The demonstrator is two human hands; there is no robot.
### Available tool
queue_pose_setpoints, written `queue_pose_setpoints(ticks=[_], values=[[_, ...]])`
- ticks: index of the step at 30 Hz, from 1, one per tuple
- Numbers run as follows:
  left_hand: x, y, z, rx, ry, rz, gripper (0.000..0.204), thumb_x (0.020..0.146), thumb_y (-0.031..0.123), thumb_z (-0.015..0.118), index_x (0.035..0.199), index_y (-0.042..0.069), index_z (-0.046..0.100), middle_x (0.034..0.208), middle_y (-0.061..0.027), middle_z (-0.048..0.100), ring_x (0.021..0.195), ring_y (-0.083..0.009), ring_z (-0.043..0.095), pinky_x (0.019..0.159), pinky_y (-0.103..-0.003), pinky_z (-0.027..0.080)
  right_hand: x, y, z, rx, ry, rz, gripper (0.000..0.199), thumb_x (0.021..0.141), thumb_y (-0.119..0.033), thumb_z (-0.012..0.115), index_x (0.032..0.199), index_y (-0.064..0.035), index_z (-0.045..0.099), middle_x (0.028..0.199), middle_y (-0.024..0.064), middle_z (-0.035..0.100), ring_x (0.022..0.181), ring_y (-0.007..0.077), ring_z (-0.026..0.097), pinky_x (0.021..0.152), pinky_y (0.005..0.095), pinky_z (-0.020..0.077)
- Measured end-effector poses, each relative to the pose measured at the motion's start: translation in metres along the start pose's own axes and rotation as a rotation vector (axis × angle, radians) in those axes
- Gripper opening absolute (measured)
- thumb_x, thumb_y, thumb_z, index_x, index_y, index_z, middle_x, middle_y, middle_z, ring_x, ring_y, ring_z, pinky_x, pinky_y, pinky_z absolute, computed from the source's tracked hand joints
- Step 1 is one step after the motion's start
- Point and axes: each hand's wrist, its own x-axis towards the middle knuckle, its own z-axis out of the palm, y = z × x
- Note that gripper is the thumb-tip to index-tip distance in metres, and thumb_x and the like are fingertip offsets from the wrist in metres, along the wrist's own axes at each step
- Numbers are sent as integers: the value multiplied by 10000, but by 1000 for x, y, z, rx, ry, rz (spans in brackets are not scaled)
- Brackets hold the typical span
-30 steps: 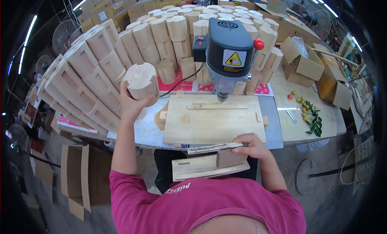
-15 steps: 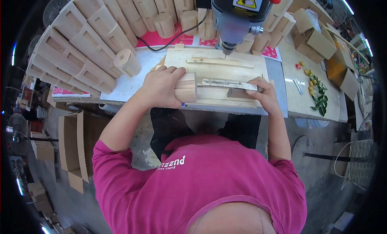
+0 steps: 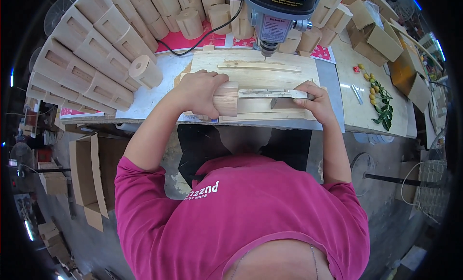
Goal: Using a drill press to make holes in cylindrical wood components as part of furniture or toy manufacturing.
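Note:
My left hand (image 3: 200, 93) is wrapped around a short, pale wooden block (image 3: 225, 99) with a rounded side, lying on a light plywood board (image 3: 275, 58). In my right hand (image 3: 314, 102) is a narrow whitish bar with worn markings (image 3: 272, 94), pinched at its right end. The bar's left end meets or nearly meets the block's flat right end. Below the bar, by my right fingers, a grey flat piece (image 3: 284, 103) shows; I cannot tell if it joins the bar. A drill press (image 3: 276, 29) stands beyond, its bit (image 3: 265, 57) above the board.
Stacked wooden cylinders with slots (image 3: 89, 53) fill the table's left and back. One short cylinder with a hole (image 3: 145, 71) stands nearer me. A black cable (image 3: 207, 39) crosses the back. At right are cardboard boxes (image 3: 374, 41) and a leafy sprig with yellow fruit (image 3: 381, 101).
The view has shifted slightly. The bar has come closer to the block's right end and lies more level. Both hands keep their hold.

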Motion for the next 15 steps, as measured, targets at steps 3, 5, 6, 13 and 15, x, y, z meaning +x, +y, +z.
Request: queue_pose_setpoints(ticks=[3, 5, 6, 13, 15], values=[[2, 0, -3, -6, -37, 32, 720, 445, 303, 702, 1101, 70, 517, 954, -113, 603, 929, -310, 563, 759, -386, 490, 2, 0, -2, -1, -21, 14, 243, 680, -34, 733, 908, -8, 657, 865, 31, 593, 862, 135, 531, 803, 255, 406], [2, 5, -4, 51, -107, 25, 720, 447, 302, 701, 1102, 65, 523, 951, -120, 604, 930, -311, 563, 761, -388, 488, 4, 2, -2, 25, -23, 15, 244, 681, -34, 732, 911, -8, 657, 862, 30, 592, 860, 134, 530, 801, 255, 406], [2, 7, -4, 49, -107, 26, 720, 447, 302, 701, 1102, 65, 523, 951, -120, 604, 930, -311, 563, 761, -388, 488, 5, 2, -3, 53, -25, 15, 244, 682, -34, 731, 913, -9, 657, 859, 28, 590, 859, 134, 530, 800, 254, 405], [8, 10, 20, -182, 126, 63, 763, 494, 295, 731, 1176, 68, 474, 1109, -141, 547, 1036, -305, 525, 831, -370, 460, 2, 1, 4, -14, 4, 10, 232, 683, -36, 731, 899, -10, 653, 856, 27, 589, 857, 131, 530, 795, 250, 404], [9, 13, 29, -293, 292, 154, 773, 512, 278, 755, 1193, 64, 457, 1159, -134, 522, 1072, -290, 509, 841, -371, 458, 1, 0, 7, -40, 37, -29, 278, 671, -51, 744, 925, -14, 637, 856, 28, 588, 853, 131, 531, 804, 252, 403]])
